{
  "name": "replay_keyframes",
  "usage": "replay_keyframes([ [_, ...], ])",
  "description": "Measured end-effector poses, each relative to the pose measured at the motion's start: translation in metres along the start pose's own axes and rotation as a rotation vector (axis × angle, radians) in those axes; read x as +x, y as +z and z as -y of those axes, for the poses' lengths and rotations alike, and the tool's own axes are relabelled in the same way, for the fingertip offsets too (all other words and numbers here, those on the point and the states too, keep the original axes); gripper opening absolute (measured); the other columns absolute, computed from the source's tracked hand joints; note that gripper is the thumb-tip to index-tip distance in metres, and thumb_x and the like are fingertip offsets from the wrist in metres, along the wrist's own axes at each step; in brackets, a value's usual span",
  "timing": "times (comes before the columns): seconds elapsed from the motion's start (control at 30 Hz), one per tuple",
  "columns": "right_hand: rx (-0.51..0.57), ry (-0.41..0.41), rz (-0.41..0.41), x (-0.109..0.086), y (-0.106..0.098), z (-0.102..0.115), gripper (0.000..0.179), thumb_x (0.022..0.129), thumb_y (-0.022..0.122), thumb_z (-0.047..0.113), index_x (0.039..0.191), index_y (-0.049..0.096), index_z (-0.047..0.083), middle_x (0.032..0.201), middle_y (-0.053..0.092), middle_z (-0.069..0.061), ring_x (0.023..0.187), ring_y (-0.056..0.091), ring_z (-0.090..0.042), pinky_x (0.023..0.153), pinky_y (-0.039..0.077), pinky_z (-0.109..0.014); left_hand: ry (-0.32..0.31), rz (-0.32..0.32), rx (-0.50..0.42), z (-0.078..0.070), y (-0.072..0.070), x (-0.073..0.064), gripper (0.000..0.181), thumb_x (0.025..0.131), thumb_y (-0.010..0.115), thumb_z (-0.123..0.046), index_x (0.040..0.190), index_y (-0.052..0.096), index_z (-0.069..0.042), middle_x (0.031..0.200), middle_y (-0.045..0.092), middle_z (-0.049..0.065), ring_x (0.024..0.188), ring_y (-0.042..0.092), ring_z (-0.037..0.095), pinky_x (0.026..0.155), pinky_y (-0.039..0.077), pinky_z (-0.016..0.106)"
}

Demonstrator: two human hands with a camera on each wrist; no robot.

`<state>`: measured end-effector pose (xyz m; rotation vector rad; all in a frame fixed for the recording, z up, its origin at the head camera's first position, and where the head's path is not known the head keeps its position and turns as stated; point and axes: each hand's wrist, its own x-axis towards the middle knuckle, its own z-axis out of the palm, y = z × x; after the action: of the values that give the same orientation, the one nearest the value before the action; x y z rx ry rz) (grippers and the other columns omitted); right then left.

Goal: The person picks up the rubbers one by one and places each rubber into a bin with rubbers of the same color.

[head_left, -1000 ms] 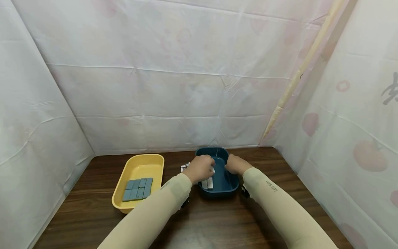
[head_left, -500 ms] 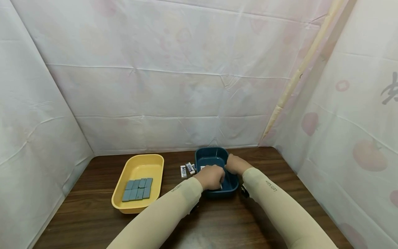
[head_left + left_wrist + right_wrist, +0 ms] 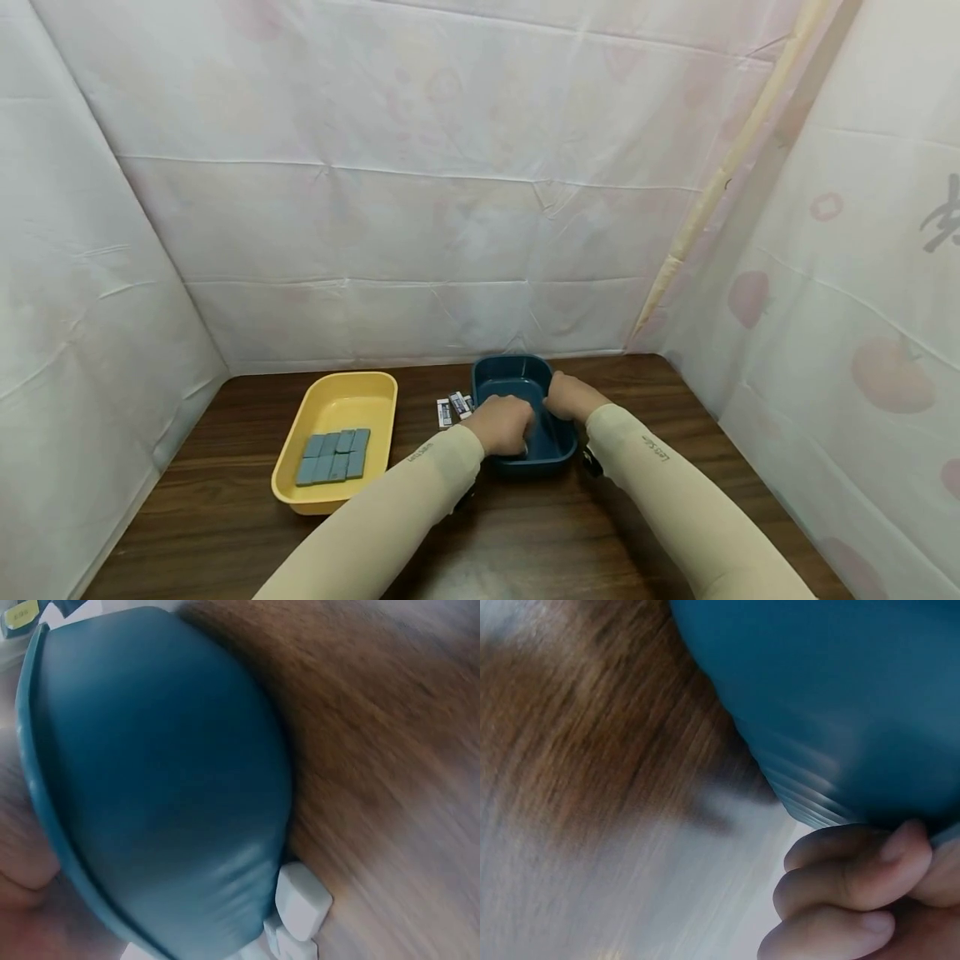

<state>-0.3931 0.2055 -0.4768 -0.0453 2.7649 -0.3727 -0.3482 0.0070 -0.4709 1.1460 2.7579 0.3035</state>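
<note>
My left hand [image 3: 504,423] reaches over the near left side of a dark blue tray [image 3: 555,457], its fingers curled down inside. A sliver of a white eraser-like block [image 3: 525,452] shows at its fingertips, which are mostly hidden. The right hand [image 3: 572,397] grips the tray's right rim; in the right wrist view its curled fingers [image 3: 832,892] lie against the tray's end. Small white blocks with dark printed sleeves, which look like erasers [image 3: 444,413], lie on the table left of the tray. White block ends [image 3: 302,901] also show there in the left wrist view.
A yellow tray [image 3: 352,382] stands to the left, with several grey-blue tiles [image 3: 330,457] laid in two rows in its near half. Both trays rest on a dark wooden table [image 3: 517,542]. White patterned sheets [image 3: 420,208] enclose the back and sides.
My left hand has come down and nearer within the blue tray, bringing the white block to its near end, then shifted slightly left. The right hand has stayed on the rim.
</note>
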Motion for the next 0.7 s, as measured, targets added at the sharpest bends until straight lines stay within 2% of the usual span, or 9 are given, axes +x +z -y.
replay_keyframes([
  [0.1,-0.002,0.012,0.002,0.001,0.0,-0.001,0.074,0.118,0.06,0.026,0.168,0.029,-0.019,0.16,0.057,-0.037,0.111,0.072,-0.03,0.1,0.062,-0.046,-0.011,-0.035,0.009,0.006,-0.007,-0.001,0.02,0.101,0.086,-0.022,0.083,0.078,-0.024,0.078,0.073,-0.011,0.075,0.063,0.008,0.083,0.052,0.034],
  [0.2,-0.011,0.022,-0.005,0.002,0.001,-0.003,0.075,0.118,0.06,0.027,0.169,0.028,-0.019,0.161,0.056,-0.036,0.115,0.072,-0.03,0.104,0.063,-0.047,-0.048,-0.109,0.045,0.015,-0.015,-0.004,0.009,0.106,0.079,-0.022,0.1,0.086,-0.022,0.099,0.08,-0.008,0.094,0.069,0.013,0.095,0.054,0.04],
  [0.3,-0.025,0.027,-0.015,0.003,0.003,-0.006,0.076,0.118,0.06,0.028,0.168,0.028,-0.019,0.162,0.055,-0.037,0.123,0.072,-0.032,0.109,0.061,-0.049,-0.123,-0.191,0.076,0.027,-0.022,-0.007,0.019,0.106,0.073,-0.014,0.117,0.087,-0.018,0.119,0.079,-0.003,0.114,0.07,0.021,0.105,0.055,0.047],
  [0.43,-0.038,0.035,-0.021,0.003,0.005,-0.011,0.077,0.117,0.06,0.027,0.168,0.027,-0.02,0.163,0.054,-0.038,0.129,0.072,-0.036,0.112,0.06,-0.051,-0.249,-0.276,0.036,0.043,-0.032,-0.014,0.03,0.101,0.072,-0.005,0.127,0.085,-0.012,0.127,0.076,0.005,0.123,0.069,0.029,0.112,0.055,0.053],
  [0.57,-0.03,0.038,-0.03,0.0,0.002,-0.013,0.076,0.116,0.061,0.026,0.166,0.029,-0.021,0.158,0.058,-0.038,0.119,0.074,-0.034,0.106,0.063,-0.05,-0.34,-0.325,-0.007,0.061,-0.037,-0.02,0.03,0.098,0.073,-0.002,0.125,0.083,-0.009,0.123,0.076,0.007,0.113,0.07,0.028,0.103,0.06,0.05],
  [0.7,-0.022,0.026,-0.03,-0.002,0.0,-0.013,0.073,0.116,0.061,0.024,0.164,0.032,-0.022,0.153,0.061,-0.037,0.11,0.073,-0.03,0.1,0.065,-0.047,-0.405,-0.298,-0.034,0.075,-0.037,-0.027,0.015,0.096,0.076,0.001,0.106,0.081,-0.009,0.101,0.076,0.005,0.087,0.069,0.022,0.076,0.061,0.042],
])
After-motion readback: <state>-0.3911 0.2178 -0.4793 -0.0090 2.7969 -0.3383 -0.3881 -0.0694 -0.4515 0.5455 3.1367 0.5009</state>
